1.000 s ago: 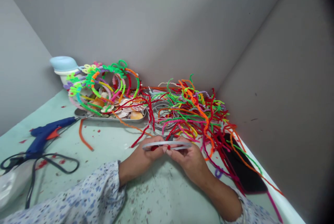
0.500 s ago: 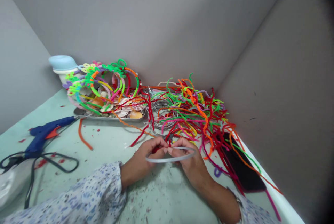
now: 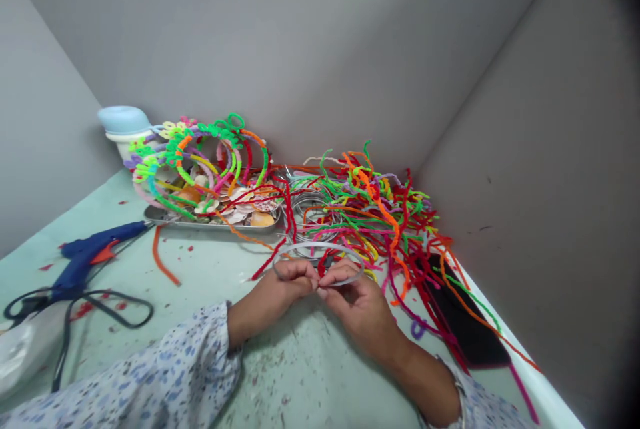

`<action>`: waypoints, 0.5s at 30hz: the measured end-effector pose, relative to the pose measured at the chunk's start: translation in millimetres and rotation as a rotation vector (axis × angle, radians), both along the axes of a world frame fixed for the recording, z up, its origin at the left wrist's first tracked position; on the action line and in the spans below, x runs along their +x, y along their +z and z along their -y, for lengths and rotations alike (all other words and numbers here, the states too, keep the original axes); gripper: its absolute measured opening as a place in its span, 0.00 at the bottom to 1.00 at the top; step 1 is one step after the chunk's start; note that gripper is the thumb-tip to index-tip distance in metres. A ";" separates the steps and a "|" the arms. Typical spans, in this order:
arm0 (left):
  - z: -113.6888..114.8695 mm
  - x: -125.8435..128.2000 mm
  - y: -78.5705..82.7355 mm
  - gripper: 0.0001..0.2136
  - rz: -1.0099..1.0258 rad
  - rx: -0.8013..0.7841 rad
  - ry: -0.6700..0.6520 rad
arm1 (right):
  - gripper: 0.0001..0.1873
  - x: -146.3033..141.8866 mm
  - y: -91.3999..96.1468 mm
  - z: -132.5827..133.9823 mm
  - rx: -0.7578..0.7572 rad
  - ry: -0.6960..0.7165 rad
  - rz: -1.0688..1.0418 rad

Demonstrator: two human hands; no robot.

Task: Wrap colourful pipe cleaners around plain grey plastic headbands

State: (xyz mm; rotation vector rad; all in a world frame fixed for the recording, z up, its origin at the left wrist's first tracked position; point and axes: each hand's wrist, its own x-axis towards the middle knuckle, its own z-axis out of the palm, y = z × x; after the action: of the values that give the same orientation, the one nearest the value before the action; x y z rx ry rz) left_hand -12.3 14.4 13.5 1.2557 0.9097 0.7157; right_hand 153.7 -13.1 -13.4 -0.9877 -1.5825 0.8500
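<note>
My left hand (image 3: 273, 301) and my right hand (image 3: 365, 316) meet at the fingertips over the table, both with fingers pinched. Between them they hold a thin grey hoop (image 3: 320, 244), whose far curve arches up beyond my fingers. A bit of red pipe cleaner (image 3: 322, 265) shows just past the fingertips, inside the hoop. Whether it is wound on the hoop is hidden by my fingers. Right behind the hands lies a heap of coloured pipe cleaners (image 3: 380, 202), along with a coil of grey wire hoops (image 3: 306, 206).
A metal tray (image 3: 215, 224) of seashells (image 3: 243, 209) stands at the back, with finished-looking pipe-cleaner hoops (image 3: 200, 149) leaning over it. A blue glue gun (image 3: 93, 249) with its cord lies at left. On the right is a dark phone (image 3: 473, 329). A blue-lidded cup (image 3: 125, 124) stands behind.
The hoop has tipped from lying toward me to arching up away from me. Both hands have turned slightly and remain pinched together at the fingertips.
</note>
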 end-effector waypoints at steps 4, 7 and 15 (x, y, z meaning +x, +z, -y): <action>-0.1 -0.6 0.1 0.05 0.019 -0.014 0.003 | 0.06 2.2 0.9 -1.2 0.015 -0.003 0.066; -0.7 -0.6 -0.4 0.06 0.001 -0.012 0.003 | 0.05 3.1 2.0 -1.0 0.023 -0.021 0.118; -0.5 0.1 -8.9 0.08 0.035 -0.030 0.024 | 0.06 3.7 1.6 3.0 0.059 -0.092 0.221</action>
State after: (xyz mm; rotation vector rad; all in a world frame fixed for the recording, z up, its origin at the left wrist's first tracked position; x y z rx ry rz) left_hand -12.2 14.9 4.6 1.2038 0.9051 0.7383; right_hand 157.3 -16.1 -11.7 -1.1337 -1.7234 0.6445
